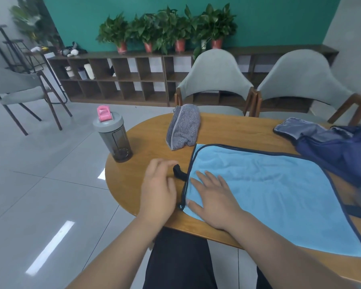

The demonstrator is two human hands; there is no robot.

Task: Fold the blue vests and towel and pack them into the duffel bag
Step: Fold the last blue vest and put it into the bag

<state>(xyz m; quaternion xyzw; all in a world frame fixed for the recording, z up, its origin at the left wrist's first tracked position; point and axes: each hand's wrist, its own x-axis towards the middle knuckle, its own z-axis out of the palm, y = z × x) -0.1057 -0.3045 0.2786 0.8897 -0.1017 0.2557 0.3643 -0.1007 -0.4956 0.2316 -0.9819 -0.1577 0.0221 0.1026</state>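
Towel [269,184], light blue with dark navy binding, lies spread flat on a round wooden table [146,142], its near edge reaching the table rim.

Right hand [213,203]: palm down on the towel's near left corner, fingers straight and slightly spread, pressing the cloth, gripping nothing.

Left hand [158,188]: just off the towel's left edge, above the bare wood, motion-blurred. Fingers loosely curled, nothing held. Fingertips are close to a small black strap [178,172] that lies against the towel's left binding; contact cannot be told.

Navy duffel bag [338,149]: at the towel's far right corner, overlapping the right edge, with a flap thrown open showing paler lining.

Striped grey pouch [183,126]: just beyond the towel's far left corner.

Grey shaker bottle [115,138] with pink flip cap: upright, well left of the towel.
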